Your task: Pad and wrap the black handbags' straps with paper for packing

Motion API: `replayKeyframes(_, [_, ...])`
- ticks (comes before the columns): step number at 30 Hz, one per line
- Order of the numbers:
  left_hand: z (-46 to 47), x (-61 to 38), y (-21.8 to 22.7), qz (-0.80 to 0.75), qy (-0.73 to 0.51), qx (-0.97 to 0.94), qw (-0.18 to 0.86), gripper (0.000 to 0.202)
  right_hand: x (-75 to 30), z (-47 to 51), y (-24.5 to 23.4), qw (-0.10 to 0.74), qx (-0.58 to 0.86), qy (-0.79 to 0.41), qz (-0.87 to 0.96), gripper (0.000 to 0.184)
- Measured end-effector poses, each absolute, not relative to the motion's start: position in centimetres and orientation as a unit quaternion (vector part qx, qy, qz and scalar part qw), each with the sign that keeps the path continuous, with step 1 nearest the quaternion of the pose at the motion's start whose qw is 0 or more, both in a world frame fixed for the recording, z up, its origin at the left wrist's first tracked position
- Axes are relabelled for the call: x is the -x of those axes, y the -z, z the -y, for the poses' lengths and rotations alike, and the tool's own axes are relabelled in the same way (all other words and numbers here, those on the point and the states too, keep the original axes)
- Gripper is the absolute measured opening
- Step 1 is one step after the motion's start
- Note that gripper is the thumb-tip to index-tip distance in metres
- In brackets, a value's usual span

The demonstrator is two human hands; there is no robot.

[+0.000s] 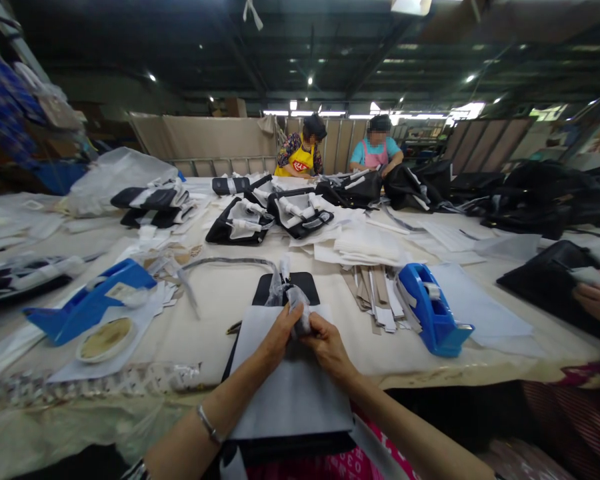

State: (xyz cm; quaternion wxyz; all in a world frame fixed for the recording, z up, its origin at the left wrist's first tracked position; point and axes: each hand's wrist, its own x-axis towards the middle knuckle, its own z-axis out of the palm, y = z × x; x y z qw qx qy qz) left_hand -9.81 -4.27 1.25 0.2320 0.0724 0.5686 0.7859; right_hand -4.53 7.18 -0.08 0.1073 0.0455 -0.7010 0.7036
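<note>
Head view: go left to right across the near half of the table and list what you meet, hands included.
Blue tape dispenser → left hand → right hand → beige and white strips → second blue tape dispenser → black bag near the right edge.

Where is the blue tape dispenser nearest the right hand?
In the head view, the blue tape dispenser stands right of the right hand, between brown and white strips on its left and white paper on its right.
</note>
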Motion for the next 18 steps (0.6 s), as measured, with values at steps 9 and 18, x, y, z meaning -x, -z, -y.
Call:
replayKeyframes(9, [4.4,9.2,-0.5,-0.556,-0.8,-0.062,0.217,0.051,4.4,-6.9,-1.4,-0.025,0.066,-0.716,0.694,0.021])
replayKeyframes(18, [4.3,10.4,1.2,-0.522,-0.817,0.018,0.245,0.068,2.1,-7.0,-0.2,-0.009,0.009,-0.722,0.691,0.008])
